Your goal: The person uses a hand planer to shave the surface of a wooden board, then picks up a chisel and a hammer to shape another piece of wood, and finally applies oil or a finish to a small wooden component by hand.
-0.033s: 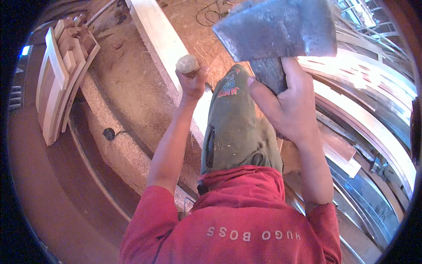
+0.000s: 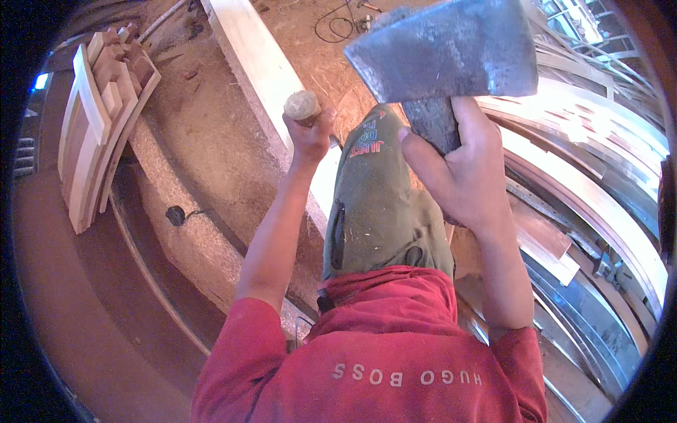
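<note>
My left hand (image 2: 310, 134) is closed around a wooden-handled chisel (image 2: 302, 106). Its round handle end points up, and most of the blade is hidden below my fist. Under that hand runs a long pale wooden beam (image 2: 257, 60), partly covered by my leg. My right hand (image 2: 465, 169) grips an axe (image 2: 444, 56) by its dark handle, close under the head. The broad grey axe head is raised to the right of the chisel, apart from it, with a flat side showing.
Curved wooden pieces (image 2: 106, 120) are stacked at the far left. Many curved strips (image 2: 592, 155) lie along the right side. A dark round object (image 2: 175, 215) rests on a dusty timber at left. A dark cable (image 2: 335, 28) coils on the ground at the back.
The axe head has dropped very slightly and tilted a little in my right hand. The left hand and the chisel stay almost in place.
</note>
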`<control>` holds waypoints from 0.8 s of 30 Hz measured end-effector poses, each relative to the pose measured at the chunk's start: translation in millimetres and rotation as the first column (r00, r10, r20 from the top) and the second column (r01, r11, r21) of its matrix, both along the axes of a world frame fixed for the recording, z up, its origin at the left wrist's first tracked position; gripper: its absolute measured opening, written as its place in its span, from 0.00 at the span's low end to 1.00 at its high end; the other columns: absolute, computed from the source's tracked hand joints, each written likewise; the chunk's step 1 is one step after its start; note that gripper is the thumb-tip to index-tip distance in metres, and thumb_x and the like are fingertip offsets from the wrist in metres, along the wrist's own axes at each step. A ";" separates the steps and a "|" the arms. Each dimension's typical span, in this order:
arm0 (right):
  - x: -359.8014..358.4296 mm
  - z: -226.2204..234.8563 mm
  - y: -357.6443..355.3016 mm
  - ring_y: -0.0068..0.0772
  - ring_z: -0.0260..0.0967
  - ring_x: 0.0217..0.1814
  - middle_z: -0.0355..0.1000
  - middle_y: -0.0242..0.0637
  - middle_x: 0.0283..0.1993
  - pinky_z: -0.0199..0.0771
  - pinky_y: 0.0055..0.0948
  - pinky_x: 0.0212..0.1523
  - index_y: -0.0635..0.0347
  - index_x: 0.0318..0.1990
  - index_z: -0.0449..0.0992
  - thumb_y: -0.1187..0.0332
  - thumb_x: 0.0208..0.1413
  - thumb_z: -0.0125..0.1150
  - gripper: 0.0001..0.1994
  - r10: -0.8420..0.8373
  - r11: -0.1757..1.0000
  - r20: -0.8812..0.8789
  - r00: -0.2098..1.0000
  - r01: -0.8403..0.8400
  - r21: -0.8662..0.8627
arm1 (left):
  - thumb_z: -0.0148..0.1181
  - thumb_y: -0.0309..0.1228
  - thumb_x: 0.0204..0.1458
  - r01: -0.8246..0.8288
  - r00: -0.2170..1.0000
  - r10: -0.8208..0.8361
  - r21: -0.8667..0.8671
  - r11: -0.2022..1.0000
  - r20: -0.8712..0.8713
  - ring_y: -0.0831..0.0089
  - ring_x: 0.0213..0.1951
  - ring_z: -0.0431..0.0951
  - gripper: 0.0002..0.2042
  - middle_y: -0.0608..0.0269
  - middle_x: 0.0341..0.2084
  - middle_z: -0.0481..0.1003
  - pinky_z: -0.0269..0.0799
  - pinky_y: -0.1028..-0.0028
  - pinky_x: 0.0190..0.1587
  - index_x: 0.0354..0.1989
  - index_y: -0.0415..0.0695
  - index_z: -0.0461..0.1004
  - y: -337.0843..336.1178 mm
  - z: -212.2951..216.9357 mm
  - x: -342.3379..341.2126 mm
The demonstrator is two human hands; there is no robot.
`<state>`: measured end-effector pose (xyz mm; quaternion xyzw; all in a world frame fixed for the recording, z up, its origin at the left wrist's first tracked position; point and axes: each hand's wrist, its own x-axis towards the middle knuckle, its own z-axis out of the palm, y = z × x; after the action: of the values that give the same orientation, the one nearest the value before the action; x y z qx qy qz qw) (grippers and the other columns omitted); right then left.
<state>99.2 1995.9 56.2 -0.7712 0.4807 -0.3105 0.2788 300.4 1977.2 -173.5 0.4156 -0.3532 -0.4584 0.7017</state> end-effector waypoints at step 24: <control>32.1 8.2 -36.3 0.61 0.74 0.35 0.74 0.56 0.30 0.72 0.53 0.35 0.64 0.50 0.67 0.64 0.49 0.65 0.22 0.336 0.942 -0.538 0.774 -0.292 0.168 | 0.69 0.30 0.46 -0.025 0.998 0.029 -0.076 0.997 0.055 0.73 0.38 0.79 0.17 0.59 0.38 0.78 0.75 0.72 0.42 0.42 0.35 0.73 0.4 -15.1 -9.8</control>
<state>131.3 1959.6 64.4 -0.8861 0.4169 -0.0022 0.2025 290.6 1977.6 -188.7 0.4063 -0.3842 -0.4234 0.7128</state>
